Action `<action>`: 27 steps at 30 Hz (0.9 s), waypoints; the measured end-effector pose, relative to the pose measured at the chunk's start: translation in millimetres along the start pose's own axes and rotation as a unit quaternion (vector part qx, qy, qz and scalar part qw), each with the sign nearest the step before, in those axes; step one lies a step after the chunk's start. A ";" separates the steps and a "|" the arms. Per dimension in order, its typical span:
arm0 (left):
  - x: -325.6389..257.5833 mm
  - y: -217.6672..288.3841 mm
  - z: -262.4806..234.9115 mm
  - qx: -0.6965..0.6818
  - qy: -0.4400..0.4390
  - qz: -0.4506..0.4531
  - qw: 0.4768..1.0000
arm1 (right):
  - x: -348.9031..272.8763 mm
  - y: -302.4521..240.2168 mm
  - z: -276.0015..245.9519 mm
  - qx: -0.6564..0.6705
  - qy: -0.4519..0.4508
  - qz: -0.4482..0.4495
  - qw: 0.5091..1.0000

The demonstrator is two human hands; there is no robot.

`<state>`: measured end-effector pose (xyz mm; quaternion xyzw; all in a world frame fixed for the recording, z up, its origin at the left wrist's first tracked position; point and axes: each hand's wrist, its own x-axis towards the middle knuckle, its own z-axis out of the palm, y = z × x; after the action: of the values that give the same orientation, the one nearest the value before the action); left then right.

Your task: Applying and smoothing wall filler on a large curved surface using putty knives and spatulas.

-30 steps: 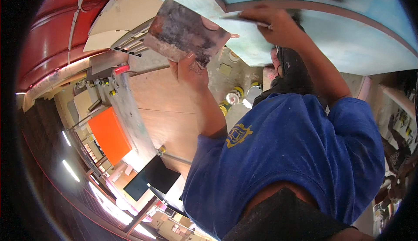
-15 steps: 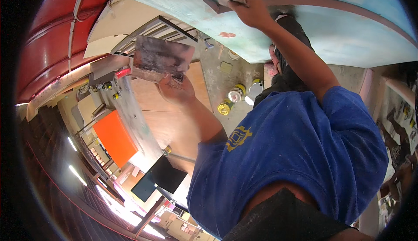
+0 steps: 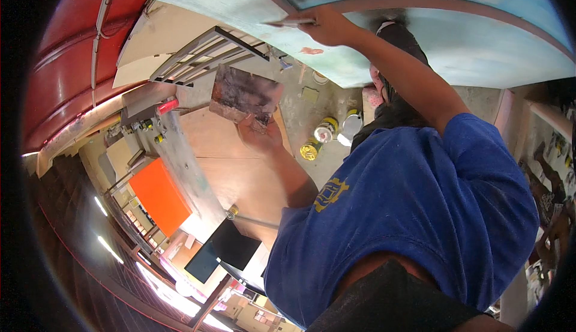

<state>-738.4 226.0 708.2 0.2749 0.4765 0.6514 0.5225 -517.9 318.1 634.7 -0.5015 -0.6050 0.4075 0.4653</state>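
My left hand (image 3: 261, 137) grips the lower edge of a flat rectangular plate (image 3: 243, 95) smeared with dark grey and brownish paste. The plate is tilted and held out to the left of my body. Up ahead, my right hand (image 3: 331, 27) is closed around a putty knife (image 3: 293, 22), its thin blade pointing left. The blade lies at or close to a large light-blue painted panel (image 3: 252, 9); I cannot tell if it touches. A brown strip (image 3: 414, 2) runs across the panel near my right hand. A reddish-brown patch (image 3: 311, 50) marks the panel below the knife.
Several paint cans (image 3: 326, 130) stand on the concrete floor between my feet and the left hand. A grey metal frame (image 3: 207, 56) leans beyond the plate. A pale wooden sheet (image 3: 222, 179), an orange panel (image 3: 159, 194) and a black panel (image 3: 234, 245) lie to the left.
My left hand has brought the plate to the right, nearer my body. My right hand has shifted slightly left and down, and the putty knife has turned from slanting upward to nearly level.
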 end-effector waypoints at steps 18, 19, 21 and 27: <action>-9.6 3.2 -23.3 0.044 0.058 0.013 0.997 | 42.8 1.0 10.8 -0.013 0.264 0.033 0.964; -10.3 2.8 -23.8 0.042 0.053 0.017 0.998 | 45.0 -1.4 9.4 -0.016 0.284 0.001 0.959; -10.8 1.1 -23.3 0.041 0.044 0.018 0.998 | 51.5 -6.5 2.2 -0.023 0.307 -0.027 0.951; -10.2 -7.0 -16.5 0.042 0.030 -0.001 0.999 | 43.2 -22.0 1.4 -0.094 0.247 -0.002 0.964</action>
<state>-746.5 210.9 696.7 0.2770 0.5193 0.6383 0.4962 -527.0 357.0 662.1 -0.6267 -0.5080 0.2111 0.5519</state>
